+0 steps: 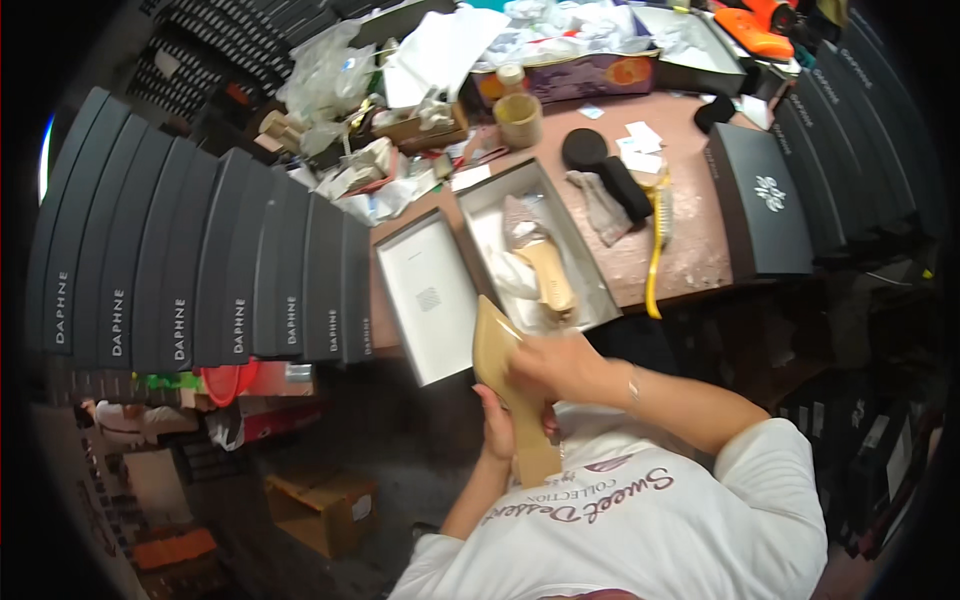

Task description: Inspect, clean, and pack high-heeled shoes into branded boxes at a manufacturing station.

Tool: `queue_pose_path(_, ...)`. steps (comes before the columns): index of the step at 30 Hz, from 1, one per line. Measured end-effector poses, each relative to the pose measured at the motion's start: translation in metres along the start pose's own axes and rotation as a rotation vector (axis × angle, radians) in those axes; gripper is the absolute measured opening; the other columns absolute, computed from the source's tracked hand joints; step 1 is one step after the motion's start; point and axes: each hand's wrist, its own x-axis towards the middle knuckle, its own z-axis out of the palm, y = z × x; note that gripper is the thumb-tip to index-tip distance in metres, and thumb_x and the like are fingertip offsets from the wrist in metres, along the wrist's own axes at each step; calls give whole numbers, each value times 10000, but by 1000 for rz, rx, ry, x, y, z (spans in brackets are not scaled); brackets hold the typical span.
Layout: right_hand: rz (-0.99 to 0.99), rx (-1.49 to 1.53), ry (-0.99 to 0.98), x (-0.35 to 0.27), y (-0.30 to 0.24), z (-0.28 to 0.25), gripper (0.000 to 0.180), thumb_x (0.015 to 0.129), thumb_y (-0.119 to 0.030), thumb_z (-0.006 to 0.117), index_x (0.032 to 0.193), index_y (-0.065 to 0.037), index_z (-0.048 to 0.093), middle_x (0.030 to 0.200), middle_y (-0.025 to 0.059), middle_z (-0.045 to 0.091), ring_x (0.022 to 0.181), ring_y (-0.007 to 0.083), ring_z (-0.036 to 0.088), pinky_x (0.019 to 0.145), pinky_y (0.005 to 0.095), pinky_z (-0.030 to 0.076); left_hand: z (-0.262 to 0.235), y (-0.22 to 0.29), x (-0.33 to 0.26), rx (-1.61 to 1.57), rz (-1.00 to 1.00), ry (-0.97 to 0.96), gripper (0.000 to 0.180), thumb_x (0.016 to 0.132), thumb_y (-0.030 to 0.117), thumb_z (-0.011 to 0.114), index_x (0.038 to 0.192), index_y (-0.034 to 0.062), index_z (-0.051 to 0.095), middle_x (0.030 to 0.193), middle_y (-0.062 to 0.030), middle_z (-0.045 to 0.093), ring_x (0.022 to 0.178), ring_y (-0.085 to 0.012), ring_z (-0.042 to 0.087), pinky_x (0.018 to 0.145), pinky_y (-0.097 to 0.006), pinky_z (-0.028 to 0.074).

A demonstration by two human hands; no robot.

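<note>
A shoe [489, 335] with a smooth beige sole is turned with that sole toward me, its pointed toe away from my body. My left hand [497, 428] is closed round its side, thumb along the edge. Against the sole rests my right hand [572, 372], fingers curled and slightly blurred; what they hold, if anything, is hidden. Just beyond lies an open shoe box [597, 290] containing the other shoe [545, 265], which has a glittery pointed toe and a beige insole, with white paper beside it. The box lid [425, 295] lies inside up to the left.
Dark shoe boxes [225, 260] stand in a row at the left, and more [845, 160] are stacked at the right. On the table are a yellow-handled brush [657, 250], a black round pad [584, 149], a tape roll [518, 120] and an orange tool [752, 35]. A carton [325, 512] sits below.
</note>
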Motion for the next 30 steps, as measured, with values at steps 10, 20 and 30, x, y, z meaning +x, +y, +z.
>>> queue_pose_path(10,545,237,-195,-16,47,-54,591,801,-212,679,1306,-15,444,698,158,620,630,261,609,620,358,475,-29,148,58,859,271,255,756,848,626,515,1236,-23,502,885,-153,644,776,-234,636,689,-348,509)
queue_pose_path(20,392,492,-148,-5,68,-29,230,864,-203,646,938,15,637,765,85,669,675,154,616,622,286,476,-15,116,60,877,826,360,396,872,182,637,1215,2,551,1039,-134,616,954,-210,615,869,-313,477)
queue_pose_path(30,286,2046,283,-10,3,-50,343,921,-404,528,1072,-100,582,817,32,623,492,74,469,390,208,352,-13,51,83,-398,299,-289,974,837,693,414,1407,-73,220,1439,-205,305,1354,-283,288,1114,-434,241)
